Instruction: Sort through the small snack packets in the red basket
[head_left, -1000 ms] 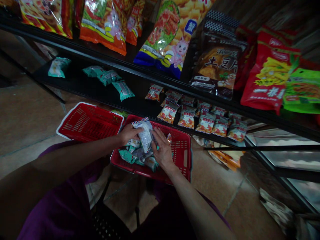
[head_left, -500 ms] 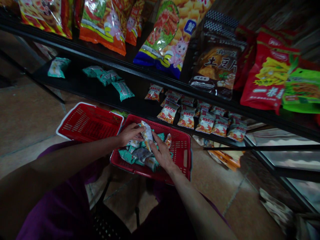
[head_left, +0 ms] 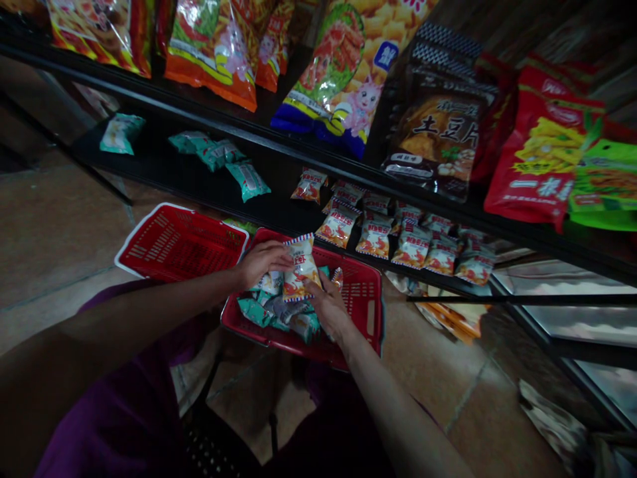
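A small white-and-orange snack packet [head_left: 300, 268] stands upright over a red plastic basket [head_left: 362, 302], its printed front facing me. My left hand [head_left: 261, 261] grips its top left edge. My right hand [head_left: 329, 305] pinches its lower right corner. Beneath it, inside the basket, lie several teal and grey small packets [head_left: 271, 311]. An identical basket [head_left: 176, 240] sits just to the left, with nothing visible inside.
A low black shelf [head_left: 209, 189] holds teal packets [head_left: 246, 179] on the left and rows of white-and-orange packets [head_left: 408, 240] on the right. Large snack bags [head_left: 343, 73] lie on the shelf above. Brown tiled floor [head_left: 54, 232] spreads to the left.
Both hands turned the packet from its pale back, through edge-on, to its printed front. The camera shifted slightly.
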`<state>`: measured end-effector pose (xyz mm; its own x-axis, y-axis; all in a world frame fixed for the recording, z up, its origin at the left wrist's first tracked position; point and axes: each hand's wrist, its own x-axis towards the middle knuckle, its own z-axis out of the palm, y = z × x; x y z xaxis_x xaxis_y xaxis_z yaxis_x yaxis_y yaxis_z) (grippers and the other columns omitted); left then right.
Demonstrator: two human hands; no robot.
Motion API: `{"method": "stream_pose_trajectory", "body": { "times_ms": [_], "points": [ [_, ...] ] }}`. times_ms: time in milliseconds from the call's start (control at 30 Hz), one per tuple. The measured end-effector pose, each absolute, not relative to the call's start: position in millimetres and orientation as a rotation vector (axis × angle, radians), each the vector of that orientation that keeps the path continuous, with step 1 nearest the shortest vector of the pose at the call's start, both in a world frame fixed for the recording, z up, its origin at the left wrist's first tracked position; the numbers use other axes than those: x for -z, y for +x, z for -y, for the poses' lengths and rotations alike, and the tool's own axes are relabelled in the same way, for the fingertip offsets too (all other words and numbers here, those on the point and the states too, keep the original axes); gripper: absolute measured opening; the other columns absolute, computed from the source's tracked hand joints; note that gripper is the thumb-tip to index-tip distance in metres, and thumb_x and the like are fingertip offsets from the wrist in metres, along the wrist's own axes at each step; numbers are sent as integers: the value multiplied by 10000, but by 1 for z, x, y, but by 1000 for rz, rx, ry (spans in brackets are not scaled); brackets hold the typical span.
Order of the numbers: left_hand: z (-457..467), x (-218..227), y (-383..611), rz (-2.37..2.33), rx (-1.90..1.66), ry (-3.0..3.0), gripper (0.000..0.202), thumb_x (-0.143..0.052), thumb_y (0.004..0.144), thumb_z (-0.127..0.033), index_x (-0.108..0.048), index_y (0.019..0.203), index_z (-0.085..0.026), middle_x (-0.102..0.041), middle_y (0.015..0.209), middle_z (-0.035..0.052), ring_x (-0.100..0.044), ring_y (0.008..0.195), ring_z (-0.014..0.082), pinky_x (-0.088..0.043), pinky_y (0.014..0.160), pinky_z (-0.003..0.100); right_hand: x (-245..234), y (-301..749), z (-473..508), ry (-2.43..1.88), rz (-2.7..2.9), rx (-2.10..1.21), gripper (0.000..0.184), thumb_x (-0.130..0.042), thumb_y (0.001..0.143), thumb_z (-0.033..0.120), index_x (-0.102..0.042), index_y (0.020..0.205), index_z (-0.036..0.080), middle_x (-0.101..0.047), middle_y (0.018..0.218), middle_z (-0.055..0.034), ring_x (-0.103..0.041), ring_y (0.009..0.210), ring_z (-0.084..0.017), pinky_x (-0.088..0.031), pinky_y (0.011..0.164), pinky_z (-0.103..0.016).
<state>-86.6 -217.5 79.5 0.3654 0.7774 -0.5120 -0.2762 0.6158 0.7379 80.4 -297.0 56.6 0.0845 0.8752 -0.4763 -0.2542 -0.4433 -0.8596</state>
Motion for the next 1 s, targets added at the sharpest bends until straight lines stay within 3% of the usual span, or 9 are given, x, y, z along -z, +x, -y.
{"method": "stream_pose_trajectory", "body": {
  "times_ms": [233, 433, 567, 700, 833, 1000],
  "points": [
    [215, -79, -89, -1220, -732, 683, 39, -617, 791, -155, -591, 818, -144, -651, 741, 27, -603, 596, 103, -517, 681, 290, -67, 82, 291, -1344, 389, -1601, 330, -798, 625, 311, -661, 913, 227, -737, 916, -14, -690, 843, -195, -573, 719, -304],
    [217, -78, -89, -1085, -691, 604, 214, -693, 775, -305, -599, 880, -144, -664, 833, 51, -609, 696, 116, -513, 719, 288, -69, 86, 291, -1382, 540, -1634, 364, -759, 666, 428, -649, 957, 239, -721, 1036, -42, -660, 1014, -251, -574, 816, -369],
    [218, -79, -88, -1042, -650, 581, 297, -729, 744, -364, -611, 887, -132, -682, 891, 74, -620, 735, 125, -507, 753, 299, -68, 85, 293, -1401, 528, -1620, 399, -779, 636, 456, -655, 955, 253, -718, 1041, -34, -658, 1011, -244, -572, 821, -367],
    [223, -77, -88, -964, -587, 596, 387, -752, 706, -414, -639, 950, -135, -691, 987, 93, -644, 803, 159, -516, 753, 313, -69, 81, 296, -1408, 537, -1620, 498, -776, 641, 487, -645, 1077, 284, -719, 1050, -32, -659, 997, -236, -569, 801, -375],
    [224, -74, -88, -992, -559, 615, 420, -764, 696, -371, -623, 1020, -145, -684, 1051, 96, -649, 839, 169, -524, 737, 304, -66, 78, 297, -1404, 550, -1625, 542, -797, 616, 483, -642, 1100, 295, -716, 1071, -29, -656, 991, -229, -551, 829, -397],
    [223, -74, -88, -1044, -606, 674, 414, -757, 700, -322, -597, 1042, -151, -678, 1050, 102, -659, 832, 179, -528, 711, 305, -61, 79, 297, -1394, 631, -1649, 401, -770, 667, 471, -671, 998, 268, -695, 1123, -37, -636, 1051, -225, -528, 887, -404]
  ]
}}
